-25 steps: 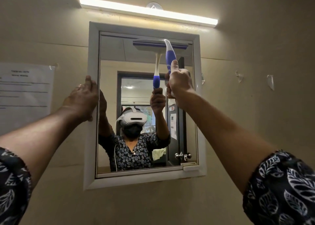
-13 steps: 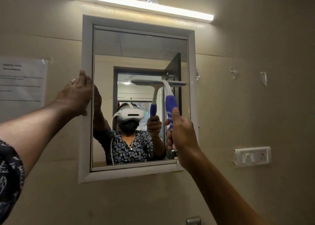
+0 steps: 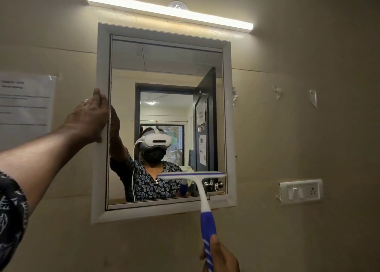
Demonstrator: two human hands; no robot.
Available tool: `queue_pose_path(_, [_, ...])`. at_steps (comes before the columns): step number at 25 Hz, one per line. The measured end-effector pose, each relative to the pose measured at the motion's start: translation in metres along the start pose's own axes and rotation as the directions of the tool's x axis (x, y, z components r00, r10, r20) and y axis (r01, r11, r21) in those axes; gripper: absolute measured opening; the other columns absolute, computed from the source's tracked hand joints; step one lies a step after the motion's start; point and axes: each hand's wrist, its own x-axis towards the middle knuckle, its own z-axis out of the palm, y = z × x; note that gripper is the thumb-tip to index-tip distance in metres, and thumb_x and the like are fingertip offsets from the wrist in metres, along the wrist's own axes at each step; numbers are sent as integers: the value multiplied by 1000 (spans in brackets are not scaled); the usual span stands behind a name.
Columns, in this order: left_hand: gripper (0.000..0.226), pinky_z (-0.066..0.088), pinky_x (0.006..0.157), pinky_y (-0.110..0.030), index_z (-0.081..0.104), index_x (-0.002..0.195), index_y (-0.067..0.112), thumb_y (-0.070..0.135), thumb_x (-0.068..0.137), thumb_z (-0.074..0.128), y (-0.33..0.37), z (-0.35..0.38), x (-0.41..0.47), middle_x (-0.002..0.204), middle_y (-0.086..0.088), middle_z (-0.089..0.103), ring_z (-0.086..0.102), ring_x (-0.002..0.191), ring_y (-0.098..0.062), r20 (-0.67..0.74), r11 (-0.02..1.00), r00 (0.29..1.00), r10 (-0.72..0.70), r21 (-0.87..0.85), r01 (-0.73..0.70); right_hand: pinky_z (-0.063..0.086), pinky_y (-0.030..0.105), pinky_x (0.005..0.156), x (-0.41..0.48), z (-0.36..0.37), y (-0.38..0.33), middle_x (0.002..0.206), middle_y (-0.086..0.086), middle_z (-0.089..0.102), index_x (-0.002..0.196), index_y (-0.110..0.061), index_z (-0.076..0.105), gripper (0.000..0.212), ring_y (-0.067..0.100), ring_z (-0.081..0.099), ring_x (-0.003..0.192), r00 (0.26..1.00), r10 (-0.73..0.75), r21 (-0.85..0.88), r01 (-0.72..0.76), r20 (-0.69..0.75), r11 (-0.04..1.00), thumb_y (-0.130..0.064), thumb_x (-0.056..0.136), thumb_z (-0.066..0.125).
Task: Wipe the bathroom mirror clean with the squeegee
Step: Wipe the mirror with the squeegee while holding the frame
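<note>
The bathroom mirror (image 3: 164, 57) hangs on the wall in a white frame and reflects a person wearing a headset. A blue and white squeegee (image 3: 206, 216) stands upright with its blade lying across the lower right of the glass, near the bottom edge. My right hand (image 3: 221, 255) grips the striped blue handle at the bottom of the picture, thumb up along it. My left hand (image 3: 88, 119) holds the left side of the mirror frame at mid height, fingers wrapped over its edge.
A lit tube light (image 3: 168, 10) runs above the mirror. On the left wall is taped a printed paper sheet (image 3: 24, 105). A white switch and socket plate (image 3: 301, 191) sits on the wall to the right, with bits of torn tape (image 3: 313, 98) above it.
My right hand has drawn the squeegee straight down the right side of the glass, from the top edge to near the bottom. My left hand has stayed on the frame.
</note>
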Motion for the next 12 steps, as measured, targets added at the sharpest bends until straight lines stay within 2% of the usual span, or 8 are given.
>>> queue_pose_path(2, [124, 22, 116, -40, -3, 149, -3, 14, 63, 85, 0, 1, 0, 156, -25, -7, 17, 143, -41, -7, 1000, 1000, -3, 3, 3, 37, 13, 50, -6, 0, -8, 82, 7, 52, 131, 12, 42, 66, 10, 40, 62, 987, 124, 41, -129, 100, 991, -43, 98, 33])
queue_pose_path(3, [124, 22, 116, -40, -3, 149, -3, 14, 63, 85, 0, 1, 1, 156, -25, -6, 17, 143, -41, -11, 1000, 1000, -2, 4, 2, 37, 12, 52, -8, 2, -8, 92, 7, 49, 139, 8, 30, 102, 7, 38, 65, 980, 131, 71, -142, 151, 987, -76, 81, 32])
queue_pose_path(4, [124, 22, 116, -41, -3, 149, -3, 13, 63, 85, 0, 2, 1, 156, -25, -6, 16, 143, -41, -12, 1000, 1000, 1, 3, -1, 36, 11, 52, -10, 1, -3, 92, 7, 51, 136, 6, 36, 140, 8, 40, 65, 986, 120, 58, -127, 112, 990, -100, 43, 33])
queue_pose_path(5, [124, 22, 116, -41, -3, 149, -3, 13, 62, 85, 0, 2, 1, 156, -26, -6, 16, 143, -41, -12, 1000, 1000, 2, 1, -2, 36, 13, 50, -10, 0, 1, 80, 6, 58, 122, 10, 53, 151, 12, 44, 62, 998, 56, 41, -58, 36, 997, -102, 20, 38])
queue_pose_path(6, [125, 22, 116, -41, -3, 149, -3, 13, 62, 85, 0, 2, 1, 156, -25, -6, 16, 143, -41, -12, 1000, 1000, 2, -1, -2, 37, 17, 47, -11, -4, -1, 66, 4, 61, 102, 11, 65, 131, 16, 48, 56, 999, -37, 56, 35, 28, 998, -98, 32, 43])
queue_pose_path(8, [125, 25, 115, -42, -2, 149, -3, 11, 60, 86, -1, 3, 2, 156, -26, -5, 18, 142, -42, -17, 1000, 1000, 5, -6, -5, 37, 20, 41, -15, -4, -37, 52, -3, 57, 89, 0, 67, 68, 12, 47, 46, 972, -234, 55, 233, 2, 971, -62, 79, 40])
queue_pose_path(9, [125, 26, 114, -43, -1, 149, -3, 10, 60, 86, -1, 4, 2, 156, -26, -4, 19, 142, -42, -24, 1000, 1000, 8, -9, -8, 36, 19, 39, -9, -3, -65, 48, -5, 53, 85, -5, 63, 52, 7, 44, 42, 945, -325, 51, 323, 41, 945, -51, 84, 37])
queue_pose_path(12, [124, 28, 114, -44, 1, 149, -2, 10, 59, 86, -2, 6, 4, 156, -26, -3, 21, 141, -43, -37, 1000, 999, 20, 0, -20, 36, 15, 36, 17, 16, -164, 42, -8, 49, 77, -12, 53, 39, 0, 41, 34, 809, -582, 47, 580, 86, 813, -42, 94, 36])
